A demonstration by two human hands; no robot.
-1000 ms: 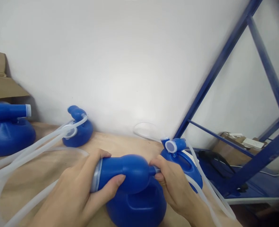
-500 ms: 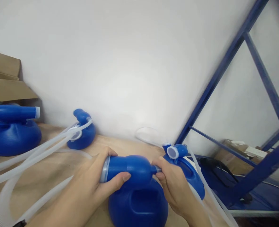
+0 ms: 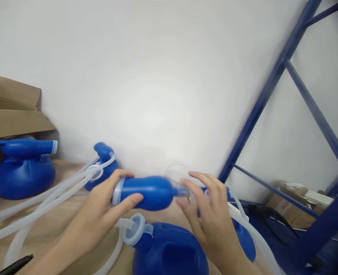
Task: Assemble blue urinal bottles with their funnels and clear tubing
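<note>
My left hand point(image 3: 105, 202) is closed around a blue bulb-shaped tube piece point(image 3: 147, 193) with a translucent cap at its left end. Its narrow right end carries a translucent hose end point(image 3: 181, 191). Around that end, my right hand point(image 3: 207, 202) holds its fingers curved and apart; whether a fingertip touches it is blurred. Below the tube piece stands a blue jug point(image 3: 170, 248) with a recessed handle. Its translucent lid ring point(image 3: 136, 229) is at the upper left, with a hose beside it.
Two similar blue jugs, one at far left point(image 3: 24, 177) and one near the wall point(image 3: 105, 168), stand on the tan surface. Translucent hoses point(image 3: 60, 183) cross the left side. Another blue jug point(image 3: 245, 236) is partly behind my right hand. A cardboard box point(image 3: 16, 122) and blue metal frame point(image 3: 260, 110) flank the area.
The tube piece has been lifted and moved slightly left, uncovering the jug's lid ring. My right hand's fingers have spread from their pinch on its narrow end. The view has shifted.
</note>
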